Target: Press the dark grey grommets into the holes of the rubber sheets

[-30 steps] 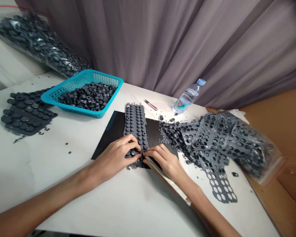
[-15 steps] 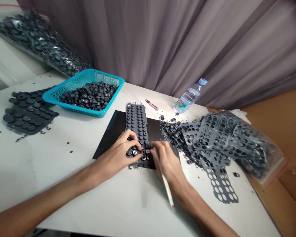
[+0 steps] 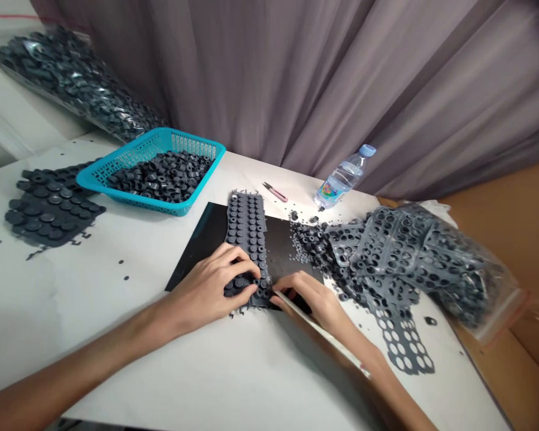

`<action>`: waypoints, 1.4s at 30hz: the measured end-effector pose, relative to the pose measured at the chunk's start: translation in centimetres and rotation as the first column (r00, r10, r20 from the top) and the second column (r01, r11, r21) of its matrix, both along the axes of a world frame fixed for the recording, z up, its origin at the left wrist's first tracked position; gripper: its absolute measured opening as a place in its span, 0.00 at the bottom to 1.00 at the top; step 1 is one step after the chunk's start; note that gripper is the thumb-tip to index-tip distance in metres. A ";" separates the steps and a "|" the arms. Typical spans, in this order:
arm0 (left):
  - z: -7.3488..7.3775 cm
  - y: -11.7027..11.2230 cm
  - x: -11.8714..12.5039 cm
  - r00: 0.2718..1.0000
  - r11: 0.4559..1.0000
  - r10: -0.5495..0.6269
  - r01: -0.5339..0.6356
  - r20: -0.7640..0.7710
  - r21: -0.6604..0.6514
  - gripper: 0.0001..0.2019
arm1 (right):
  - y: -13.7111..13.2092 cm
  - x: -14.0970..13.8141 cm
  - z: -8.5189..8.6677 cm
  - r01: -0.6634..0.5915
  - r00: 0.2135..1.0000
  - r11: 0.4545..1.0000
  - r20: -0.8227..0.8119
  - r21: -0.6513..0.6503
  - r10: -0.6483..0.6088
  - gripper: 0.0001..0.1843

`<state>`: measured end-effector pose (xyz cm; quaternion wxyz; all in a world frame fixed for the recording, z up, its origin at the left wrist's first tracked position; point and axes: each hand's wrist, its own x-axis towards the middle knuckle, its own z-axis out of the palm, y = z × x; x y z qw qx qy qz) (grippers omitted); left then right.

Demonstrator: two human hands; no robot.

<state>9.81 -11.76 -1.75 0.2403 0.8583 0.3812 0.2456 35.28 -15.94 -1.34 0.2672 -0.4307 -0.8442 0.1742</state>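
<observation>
A strip of dark grey rubber sheet (image 3: 246,224), studded with rows of round caps, lies lengthwise over a black mat (image 3: 197,245). My left hand (image 3: 227,278) rests across its near part, thumb and fingers curled around a few caps and gripping there. At the strip's right edge is my right hand (image 3: 312,296), closed on a thin white stick (image 3: 326,332) with a reddish mark near its back end. The stick slants down toward my forearm; its front end meets the near caps, partly hidden by my fingers.
A turquoise basket (image 3: 206,182) holds many loose grey rubber pieces. Behind it leans a filled plastic bag (image 3: 72,78). Pink-handled snips (image 3: 276,192) and a water bottle (image 3: 341,176) are at the back. Punched sheets (image 3: 395,245) and scraps heap on the right; another capped sheet (image 3: 54,209) lies left.
My right hand has shifted slightly down, and the white stick has swung from steep to a flatter slant, its back end moving right. My left hand stays on the strip, almost unmoved.
</observation>
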 end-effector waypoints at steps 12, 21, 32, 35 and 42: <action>-0.8 -0.4 0.9 0.998 0.993 0.053 -0.048 -0.040 0.107 0.08 | 0.5 -0.6 -0.7 -0.077 0.990 0.976 0.129 0.206 0.051 0.08; -0.7 -0.5 0.9 0.998 0.995 0.053 -0.050 -0.024 0.087 0.08 | -0.4 -1.7 -0.9 -0.053 0.957 0.953 0.287 0.298 -0.036 0.10; -0.8 -0.1 0.9 0.999 0.996 0.050 -0.050 0.000 0.071 0.06 | -0.7 -1.8 -1.5 -0.043 0.951 0.964 0.306 0.263 -0.041 0.10; -0.9 -0.2 1.0 0.998 0.996 0.053 -0.052 -0.017 0.079 0.05 | -0.5 -1.8 -1.4 0.044 0.963 0.976 0.250 0.211 -0.097 0.11; -1.1 -0.8 0.8 0.999 0.995 0.047 -0.045 -0.024 0.087 0.05 | 0.9 0.5 -0.7 0.493 0.850 0.866 0.164 0.086 -0.500 0.15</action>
